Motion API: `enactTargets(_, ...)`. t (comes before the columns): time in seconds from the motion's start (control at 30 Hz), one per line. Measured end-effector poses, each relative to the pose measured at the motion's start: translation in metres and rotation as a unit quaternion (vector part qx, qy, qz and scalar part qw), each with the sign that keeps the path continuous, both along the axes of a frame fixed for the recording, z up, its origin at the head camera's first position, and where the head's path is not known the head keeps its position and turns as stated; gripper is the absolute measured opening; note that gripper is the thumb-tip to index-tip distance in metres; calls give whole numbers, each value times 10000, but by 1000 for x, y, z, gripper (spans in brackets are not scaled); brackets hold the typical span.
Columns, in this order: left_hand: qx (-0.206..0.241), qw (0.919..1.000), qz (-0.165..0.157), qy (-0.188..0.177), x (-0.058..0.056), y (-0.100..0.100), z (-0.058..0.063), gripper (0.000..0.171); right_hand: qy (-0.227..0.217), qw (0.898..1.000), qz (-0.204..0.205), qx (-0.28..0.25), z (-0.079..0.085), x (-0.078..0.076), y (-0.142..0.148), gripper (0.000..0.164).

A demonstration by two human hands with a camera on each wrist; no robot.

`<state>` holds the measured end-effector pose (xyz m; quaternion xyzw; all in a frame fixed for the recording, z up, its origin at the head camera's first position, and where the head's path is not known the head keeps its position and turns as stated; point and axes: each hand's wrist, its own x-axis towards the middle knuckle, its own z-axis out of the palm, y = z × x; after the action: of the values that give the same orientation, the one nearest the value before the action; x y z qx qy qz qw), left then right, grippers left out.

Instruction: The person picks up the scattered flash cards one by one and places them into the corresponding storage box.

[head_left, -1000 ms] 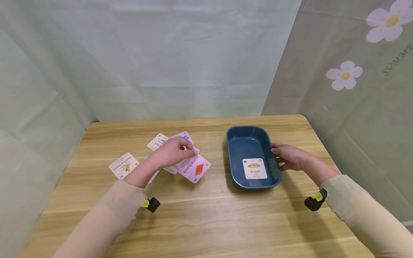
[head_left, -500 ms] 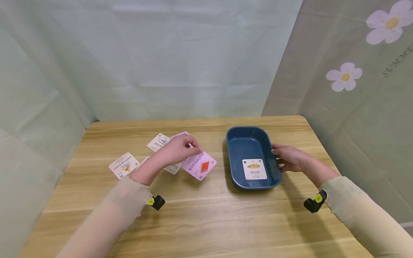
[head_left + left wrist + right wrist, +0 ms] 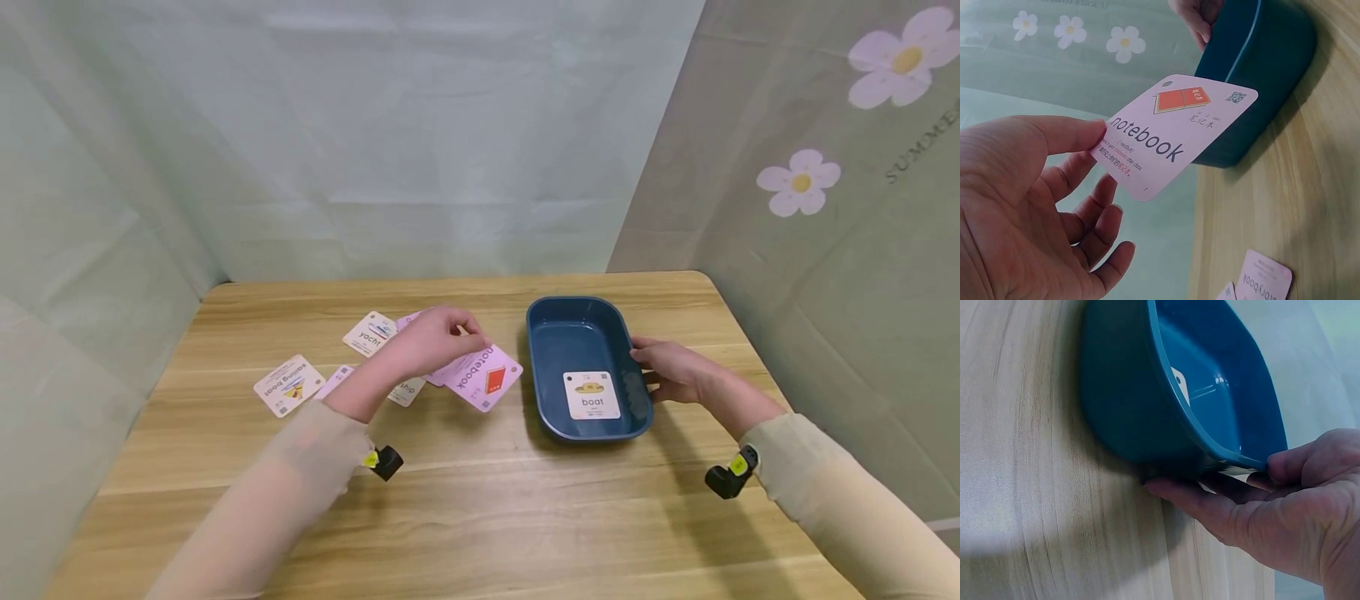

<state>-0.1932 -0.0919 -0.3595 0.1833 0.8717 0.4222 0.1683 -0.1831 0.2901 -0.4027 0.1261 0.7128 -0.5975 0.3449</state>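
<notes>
My left hand (image 3: pixel 438 337) pinches one edge of a pink notebook flashcard (image 3: pixel 489 379) between thumb and forefinger. In the left wrist view the card (image 3: pixel 1179 134) shows its picture side, and the other fingers hang loosely curled below it. A blue tray (image 3: pixel 573 337) stands to the right, with a white boat flashcard (image 3: pixel 592 396) lying inside. At the tray's right side my right hand (image 3: pixel 678 371) grips the wall. One fingertip sits at the rim and another digit lies along the outer side, as the right wrist view shows.
Left of the tray lie a yacht card (image 3: pixel 370 335), a sailing boat card (image 3: pixel 288 387) and a ship card (image 3: pixel 407 392). Another pink card (image 3: pixel 333 381) is partly behind the left arm. In the left wrist view a storybook card (image 3: pixel 1265 275) rests on the table.
My left hand has lifted the notebook card off the other cards and carried it right, closer to the tray. My right hand and the tray have stayed in place.
</notes>
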Motion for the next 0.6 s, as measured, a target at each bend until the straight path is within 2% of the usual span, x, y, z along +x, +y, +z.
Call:
enactTargets(0.4,40,9999,-155,52,-4,24,5,15,38,10000,-27,15,-2,0,0,57)
enactTargets(0.6,-12,9994,-290,212,-9,38,5,19,2,10000,-44,3,-1,-1,0,57)
